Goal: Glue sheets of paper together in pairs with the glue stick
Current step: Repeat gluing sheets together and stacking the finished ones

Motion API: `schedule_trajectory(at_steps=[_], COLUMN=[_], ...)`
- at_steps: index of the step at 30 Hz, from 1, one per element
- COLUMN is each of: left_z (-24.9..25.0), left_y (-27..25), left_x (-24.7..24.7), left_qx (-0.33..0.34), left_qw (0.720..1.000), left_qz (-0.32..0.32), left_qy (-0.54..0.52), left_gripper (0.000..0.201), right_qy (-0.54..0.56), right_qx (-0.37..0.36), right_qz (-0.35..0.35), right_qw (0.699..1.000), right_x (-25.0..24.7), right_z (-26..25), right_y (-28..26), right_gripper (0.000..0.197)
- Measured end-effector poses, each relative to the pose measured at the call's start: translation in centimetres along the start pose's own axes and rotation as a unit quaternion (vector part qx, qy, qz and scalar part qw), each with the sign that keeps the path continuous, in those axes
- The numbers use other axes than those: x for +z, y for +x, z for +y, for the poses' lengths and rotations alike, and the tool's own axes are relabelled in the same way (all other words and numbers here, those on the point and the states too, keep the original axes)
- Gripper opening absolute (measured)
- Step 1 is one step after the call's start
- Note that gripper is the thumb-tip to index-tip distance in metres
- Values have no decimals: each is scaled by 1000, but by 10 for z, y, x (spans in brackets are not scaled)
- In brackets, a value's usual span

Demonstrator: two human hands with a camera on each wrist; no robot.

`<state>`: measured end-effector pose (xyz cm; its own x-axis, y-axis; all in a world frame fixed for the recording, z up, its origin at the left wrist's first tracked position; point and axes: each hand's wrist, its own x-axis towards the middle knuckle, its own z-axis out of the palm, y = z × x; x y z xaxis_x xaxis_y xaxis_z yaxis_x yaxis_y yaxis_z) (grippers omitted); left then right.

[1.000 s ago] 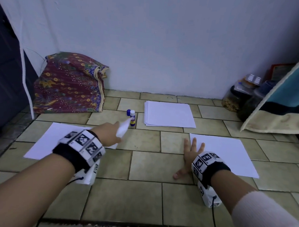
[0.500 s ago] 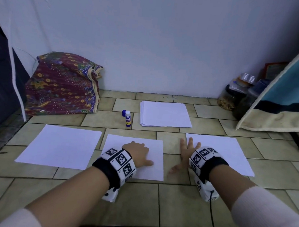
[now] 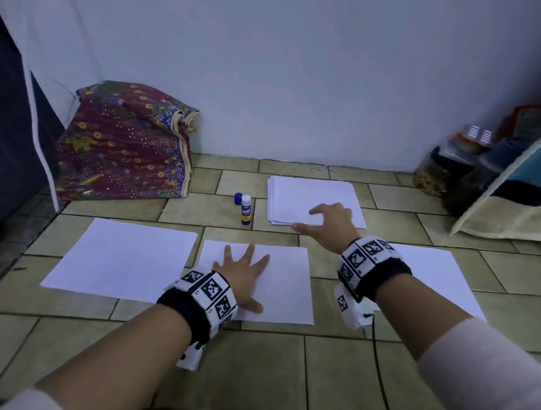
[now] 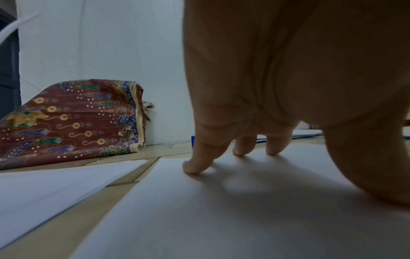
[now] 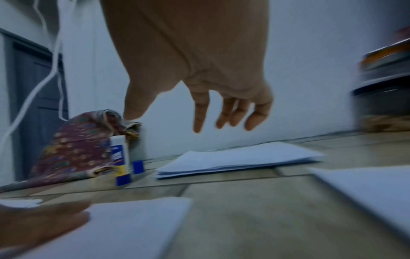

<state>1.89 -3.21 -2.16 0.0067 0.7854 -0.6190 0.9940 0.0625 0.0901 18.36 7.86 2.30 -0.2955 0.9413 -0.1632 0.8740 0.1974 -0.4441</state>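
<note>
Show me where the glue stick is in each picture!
Head view: the glue stick stands upright on the floor, left of the paper stack, its blue cap beside it.
Left wrist view: the stick itself is hidden behind the left hand; only a blue sliver shows by the fingers.
Right wrist view: it stands left of centre, below the right hand.
Shared landmark: the patterned cloth bundle by the wall, in all three views.

Three white sheets (image 3: 124,257) lie flat in a row on the floor, a paper stack (image 3: 313,197) behind, a glue stick (image 3: 246,210) upright, uncapped.
</note>
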Motion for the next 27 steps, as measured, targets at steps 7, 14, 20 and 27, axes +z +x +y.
schedule_trajectory(at_steps=[7,14,20,27], left_z=[-6,-9,-5,14], left_y=[8,4,-1,-3], left_x=[6,6,0,-13], left_qx=[11,24,15,-31], left_qw=[1000,999,999,999], left_qz=[-4,2,7,17], left_qy=[-15,-32,-30,4], left_gripper=[108,107,106,110], right_qy=[52,73,197,94], right_qx=[-78,-76,-54,-23], right_qz=[-74,-72,-94,-53], right_qw=[993,992,974,994], right_x=[37,48,22,-15], right_z=[-65,-85,-59,10], right_y=[48,63,45,25], right_gripper=[58,19,15,38])
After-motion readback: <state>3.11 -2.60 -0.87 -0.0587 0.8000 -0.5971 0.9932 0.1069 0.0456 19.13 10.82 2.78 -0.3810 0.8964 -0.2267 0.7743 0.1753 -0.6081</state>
